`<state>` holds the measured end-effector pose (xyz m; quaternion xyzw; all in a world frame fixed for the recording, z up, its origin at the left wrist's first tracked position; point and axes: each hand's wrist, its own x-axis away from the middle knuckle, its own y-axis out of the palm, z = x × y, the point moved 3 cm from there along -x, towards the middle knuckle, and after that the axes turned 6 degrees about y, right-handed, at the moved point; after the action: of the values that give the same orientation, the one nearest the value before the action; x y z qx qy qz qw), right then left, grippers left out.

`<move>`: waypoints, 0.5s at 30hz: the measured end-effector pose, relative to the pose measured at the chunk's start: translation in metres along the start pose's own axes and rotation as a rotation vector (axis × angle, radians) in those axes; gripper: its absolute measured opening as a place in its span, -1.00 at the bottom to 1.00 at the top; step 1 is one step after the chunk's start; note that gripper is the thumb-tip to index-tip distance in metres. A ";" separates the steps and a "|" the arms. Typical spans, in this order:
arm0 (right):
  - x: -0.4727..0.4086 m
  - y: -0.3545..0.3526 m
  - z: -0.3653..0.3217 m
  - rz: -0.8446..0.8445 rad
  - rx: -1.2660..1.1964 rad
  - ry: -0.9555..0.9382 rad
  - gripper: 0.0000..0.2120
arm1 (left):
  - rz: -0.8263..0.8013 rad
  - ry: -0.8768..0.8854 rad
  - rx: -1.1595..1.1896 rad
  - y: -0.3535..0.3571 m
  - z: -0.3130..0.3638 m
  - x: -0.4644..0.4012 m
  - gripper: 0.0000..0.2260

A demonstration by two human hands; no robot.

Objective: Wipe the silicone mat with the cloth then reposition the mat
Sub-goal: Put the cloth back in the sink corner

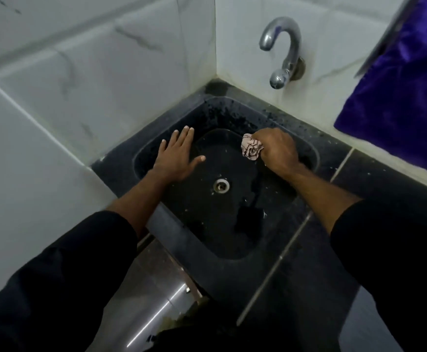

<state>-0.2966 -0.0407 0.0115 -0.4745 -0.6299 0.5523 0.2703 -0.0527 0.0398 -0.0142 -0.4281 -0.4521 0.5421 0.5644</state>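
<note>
head view: looking down into a black sink (306, 151) set in the corner of a dark counter (359, 179), white tiled walls behind it.
silicone mat (207, 204): black sheet lying in the basin over its floor, rounded far edge near the sink's back wall, a hole around the drain (221, 185); near right part looks torn or folded, hard to tell.
purple cloth (397, 97): hangs at the far right edge of the counter, cut off by the frame.
tap (283, 49): chrome, on the back wall above the sink's far right corner.
left hand (175, 158): fingers spread and straight, palm down over the mat's far left edge, holding nothing; whether it presses the mat i cannot tell.
right hand (278, 151): fingers curled round a bunched rag (251, 149), at the mat's far right corner.
rag: pale with dark print, wadded, sticking out of the fist toward the middle of the basin.
risk, mat shift: a hard stroke could likely drag the wet mat or bunch it if the left hand is not really pinning it.
risk, missed area: the wadded rag offers a small face, so streaks may be left.
risk, drain: the mat's hole could slide off the drain on repositioning.
hidden: black on black blurs the mat's outline; rag contact under the fist unseen; sleeves cover both forearms' lower parts.
</note>
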 end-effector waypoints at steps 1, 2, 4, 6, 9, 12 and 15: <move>-0.015 0.006 -0.005 -0.015 0.000 0.008 -0.65 | -0.005 0.015 0.000 -0.001 -0.007 -0.012 -0.26; -0.033 0.013 -0.011 -0.031 0.000 0.017 -0.68 | -0.009 0.027 0.005 -0.003 -0.016 -0.028 -0.27; -0.067 0.026 -0.019 -0.053 -0.010 0.038 -0.73 | -0.013 0.039 0.005 -0.006 -0.028 -0.056 -0.27; -0.094 0.037 -0.023 -0.050 -0.028 0.086 -0.76 | -0.021 0.055 -0.007 -0.007 -0.036 -0.079 -0.27; -0.139 0.052 -0.025 -0.013 -0.038 0.183 -0.75 | -0.020 0.080 -0.001 -0.010 -0.052 -0.114 -0.27; -0.182 0.068 -0.024 -0.084 -0.073 0.275 -0.77 | -0.016 0.085 0.005 -0.012 -0.066 -0.142 -0.28; -0.223 0.081 -0.020 -0.273 -0.242 0.375 -0.80 | -0.010 0.090 0.004 -0.011 -0.079 -0.169 -0.29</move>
<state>-0.1654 -0.2365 -0.0199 -0.5080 -0.6885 0.3336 0.3957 0.0264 -0.1286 -0.0290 -0.4486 -0.4272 0.5202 0.5880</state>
